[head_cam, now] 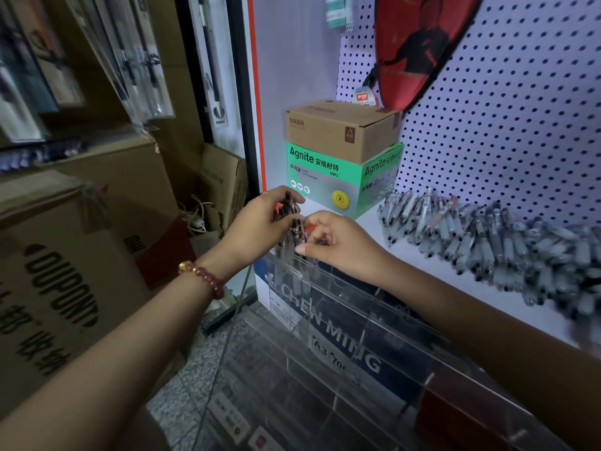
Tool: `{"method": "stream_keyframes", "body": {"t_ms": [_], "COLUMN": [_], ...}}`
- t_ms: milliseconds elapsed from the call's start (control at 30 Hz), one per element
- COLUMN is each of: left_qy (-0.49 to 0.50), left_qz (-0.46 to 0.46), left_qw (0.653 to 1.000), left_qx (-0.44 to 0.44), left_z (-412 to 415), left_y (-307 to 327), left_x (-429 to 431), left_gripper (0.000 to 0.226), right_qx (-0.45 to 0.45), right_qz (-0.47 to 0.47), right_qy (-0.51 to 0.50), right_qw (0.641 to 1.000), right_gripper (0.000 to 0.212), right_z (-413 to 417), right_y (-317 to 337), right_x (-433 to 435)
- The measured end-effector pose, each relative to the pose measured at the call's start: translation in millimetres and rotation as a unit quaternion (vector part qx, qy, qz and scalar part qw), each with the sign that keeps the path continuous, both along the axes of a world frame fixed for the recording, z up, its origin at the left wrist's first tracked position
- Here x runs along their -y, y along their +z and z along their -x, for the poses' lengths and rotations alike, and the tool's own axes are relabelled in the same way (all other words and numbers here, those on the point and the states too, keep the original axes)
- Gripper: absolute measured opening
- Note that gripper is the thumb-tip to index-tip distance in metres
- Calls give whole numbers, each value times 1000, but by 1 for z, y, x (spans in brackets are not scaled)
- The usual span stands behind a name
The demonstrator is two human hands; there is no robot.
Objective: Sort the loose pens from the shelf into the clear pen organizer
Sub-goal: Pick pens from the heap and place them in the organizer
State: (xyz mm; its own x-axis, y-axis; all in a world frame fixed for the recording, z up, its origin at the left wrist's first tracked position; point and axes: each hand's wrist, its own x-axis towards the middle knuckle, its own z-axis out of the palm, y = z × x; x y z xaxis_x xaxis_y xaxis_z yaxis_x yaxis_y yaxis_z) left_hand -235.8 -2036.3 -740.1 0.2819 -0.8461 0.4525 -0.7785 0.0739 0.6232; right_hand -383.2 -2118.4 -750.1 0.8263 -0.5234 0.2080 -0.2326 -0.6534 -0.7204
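My left hand grips a small bunch of pens upright above the far left compartment of the clear pen organizer. The fingers of my right hand are curled against the same bunch, pinching one of its pens from the right. The pen tips point down toward the compartment's rim. A long heap of loose grey pens lies on the white shelf to the right, along the pegboard. The organizer stands in front of the shelf edge, with several divided slots.
A green Agnite ball box with a brown carton on top sits at the shelf's back left. Cardboard boxes are stacked on the left. A red racket cover hangs on the pegboard. Speckled floor lies below.
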Motion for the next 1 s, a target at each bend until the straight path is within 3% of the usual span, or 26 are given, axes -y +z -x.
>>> {"method": "stream_keyframes", "body": {"t_ms": [100, 167, 267, 467, 767, 1000], "left_qy": [-38, -54, -43, 0, -13, 1], "left_qz": [-16, -30, -36, -81, 52, 97], "left_qw": [993, 987, 988, 991, 993, 991], "left_qx": [-109, -146, -143, -108, -103, -90], "left_z": [5, 5, 4, -1, 6, 6], "left_y": [0, -2, -4, -13, -23, -31], "left_x": [2, 2, -1, 0, 11, 12], "left_gripper": [20, 19, 29, 66, 24, 31], "right_qx": [-4, -1, -4, -15, 11, 39], "right_qz": [16, 38, 64, 58, 18, -27], "right_qy": [-35, -65, -90, -52, -21, -48], "right_qw": [999, 997, 994, 997, 1000, 998], "right_gripper": [46, 38, 26, 34, 43, 34], "right_z": [-1, -2, -1, -2, -1, 1], "right_y": [-1, -4, -6, -6, -6, -5], "right_x": [-2, -1, 3, 3, 3, 7]}}
